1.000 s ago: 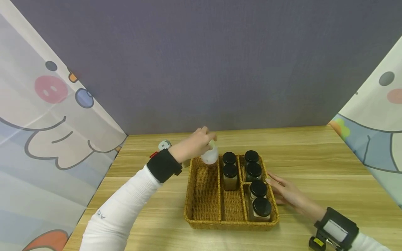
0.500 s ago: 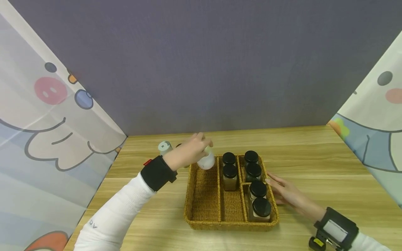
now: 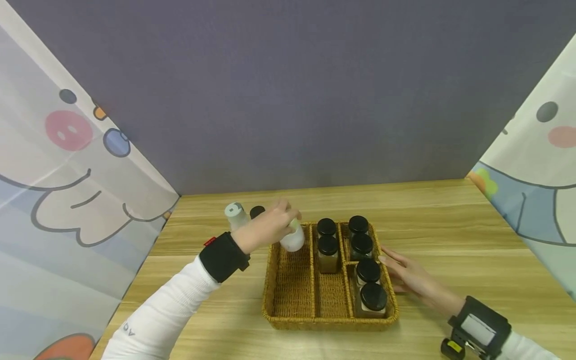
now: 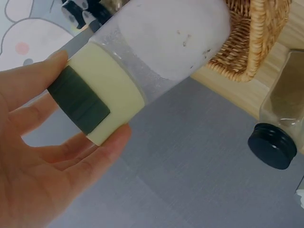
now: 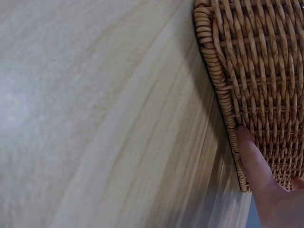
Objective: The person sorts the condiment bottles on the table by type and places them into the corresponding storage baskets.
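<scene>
My left hand (image 3: pixel 270 226) grips a seasoning jar (image 3: pixel 293 241) by its cap, tilted over the back of the basket's left compartment. In the left wrist view, the clear jar (image 4: pixel 173 40) holds white contents; its cream cap (image 4: pixel 121 85) with a dark green tab lies between thumb and fingers. The woven basket (image 3: pixel 330 325) has several black-lidded jars in its middle and right compartments, including a front one (image 3: pixel 373 298). My right hand (image 3: pixel 411 276) rests against the basket's right side. A straight digit (image 5: pixel 256 164) touches the wicker wall (image 5: pixel 266 71) in the right wrist view.
Left of the basket stand a pale-capped bottle (image 3: pixel 235 214) and a black-lidded jar (image 3: pixel 257 211), partly hidden by my left arm. A small red tag (image 3: pixel 210 241) shows beside the left wristband. A grey panel (image 3: pixel 315 100) rises behind the wooden table (image 3: pixel 432 215).
My left hand has moved slightly left and toward me, lowering the jar toward the left compartment. The black-lidded jar beyond the left arm has come into sight. My right hand stays on the basket.
</scene>
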Demonstrator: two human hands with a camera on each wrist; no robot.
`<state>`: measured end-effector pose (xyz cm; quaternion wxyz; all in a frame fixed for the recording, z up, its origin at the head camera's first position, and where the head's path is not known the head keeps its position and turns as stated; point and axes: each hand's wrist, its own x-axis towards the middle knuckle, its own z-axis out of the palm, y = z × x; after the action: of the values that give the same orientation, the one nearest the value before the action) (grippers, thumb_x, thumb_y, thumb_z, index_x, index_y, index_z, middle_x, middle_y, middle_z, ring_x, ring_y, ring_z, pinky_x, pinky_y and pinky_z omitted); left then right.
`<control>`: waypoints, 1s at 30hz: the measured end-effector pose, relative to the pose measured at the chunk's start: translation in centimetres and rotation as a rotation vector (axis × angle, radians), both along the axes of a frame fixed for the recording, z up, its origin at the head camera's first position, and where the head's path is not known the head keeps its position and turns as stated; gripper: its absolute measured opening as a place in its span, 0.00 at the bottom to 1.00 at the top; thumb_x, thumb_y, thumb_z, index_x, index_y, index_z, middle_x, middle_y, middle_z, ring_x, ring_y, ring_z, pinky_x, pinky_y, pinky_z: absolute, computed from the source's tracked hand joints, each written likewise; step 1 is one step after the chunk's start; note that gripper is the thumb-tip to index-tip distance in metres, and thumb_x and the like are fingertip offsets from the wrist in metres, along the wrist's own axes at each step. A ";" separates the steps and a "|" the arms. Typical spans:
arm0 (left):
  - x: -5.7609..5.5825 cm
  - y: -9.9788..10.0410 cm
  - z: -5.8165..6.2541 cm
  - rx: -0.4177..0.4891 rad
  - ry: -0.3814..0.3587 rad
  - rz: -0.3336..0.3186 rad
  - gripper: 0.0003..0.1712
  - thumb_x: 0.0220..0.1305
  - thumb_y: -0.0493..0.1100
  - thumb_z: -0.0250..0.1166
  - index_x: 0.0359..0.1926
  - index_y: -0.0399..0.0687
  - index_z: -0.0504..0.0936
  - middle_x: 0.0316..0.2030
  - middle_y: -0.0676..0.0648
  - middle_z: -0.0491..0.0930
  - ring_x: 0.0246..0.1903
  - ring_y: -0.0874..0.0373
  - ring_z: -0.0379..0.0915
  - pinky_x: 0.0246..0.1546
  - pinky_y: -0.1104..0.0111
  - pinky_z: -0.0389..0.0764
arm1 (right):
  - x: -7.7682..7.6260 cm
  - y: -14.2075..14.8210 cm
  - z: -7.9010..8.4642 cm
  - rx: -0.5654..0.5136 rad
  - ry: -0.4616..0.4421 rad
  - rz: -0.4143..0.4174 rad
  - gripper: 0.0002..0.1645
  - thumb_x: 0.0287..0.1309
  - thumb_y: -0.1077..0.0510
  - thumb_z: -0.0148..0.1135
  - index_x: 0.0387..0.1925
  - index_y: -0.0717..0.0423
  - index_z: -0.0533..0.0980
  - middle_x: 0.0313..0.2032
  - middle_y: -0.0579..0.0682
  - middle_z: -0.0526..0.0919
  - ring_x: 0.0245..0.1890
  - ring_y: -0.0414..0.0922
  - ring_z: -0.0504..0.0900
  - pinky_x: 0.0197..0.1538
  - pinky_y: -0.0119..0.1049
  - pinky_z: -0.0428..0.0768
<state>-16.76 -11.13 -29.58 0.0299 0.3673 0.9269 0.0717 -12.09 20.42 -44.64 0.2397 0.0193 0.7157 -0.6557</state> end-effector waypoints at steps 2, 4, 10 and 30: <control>0.0 -0.1 -0.2 -0.005 0.000 0.002 0.14 0.57 0.35 0.59 0.46 0.41 0.74 0.36 0.43 0.66 0.32 0.53 0.65 0.33 0.68 0.72 | 0.0 0.0 0.0 -0.001 -0.001 -0.003 0.41 0.61 0.45 0.47 0.68 0.53 0.44 0.63 0.70 0.45 0.58 0.63 0.59 0.44 0.48 0.77; 0.0 -0.1 -0.4 -0.010 0.000 0.004 0.14 0.57 0.35 0.59 0.46 0.41 0.75 0.36 0.42 0.66 0.32 0.53 0.65 0.33 0.68 0.72 | 0.0 0.0 0.0 -0.002 -0.001 -0.003 0.41 0.61 0.45 0.47 0.68 0.54 0.43 0.63 0.70 0.45 0.58 0.63 0.59 0.44 0.48 0.77; -0.1 -0.2 -1.2 -0.019 -0.001 0.020 0.14 0.56 0.35 0.60 0.46 0.42 0.75 0.37 0.42 0.67 0.33 0.53 0.67 0.33 0.68 0.73 | 0.0 0.0 0.0 0.000 -0.006 0.002 0.41 0.61 0.44 0.47 0.68 0.53 0.43 0.63 0.70 0.44 0.59 0.64 0.57 0.45 0.49 0.77; -0.7 -0.2 -3.9 -0.025 0.001 -0.003 0.15 0.54 0.37 0.63 0.44 0.40 0.75 0.37 0.41 0.71 0.36 0.52 0.68 0.36 0.67 0.75 | 0.0 0.0 0.2 0.011 -0.006 0.013 0.41 0.61 0.44 0.46 0.68 0.52 0.42 0.64 0.70 0.44 0.59 0.64 0.56 0.45 0.48 0.77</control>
<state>-17.42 -11.28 -33.44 0.0342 0.3683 0.9271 0.0598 -12.05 20.42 -44.41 0.2461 0.0178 0.7186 -0.6502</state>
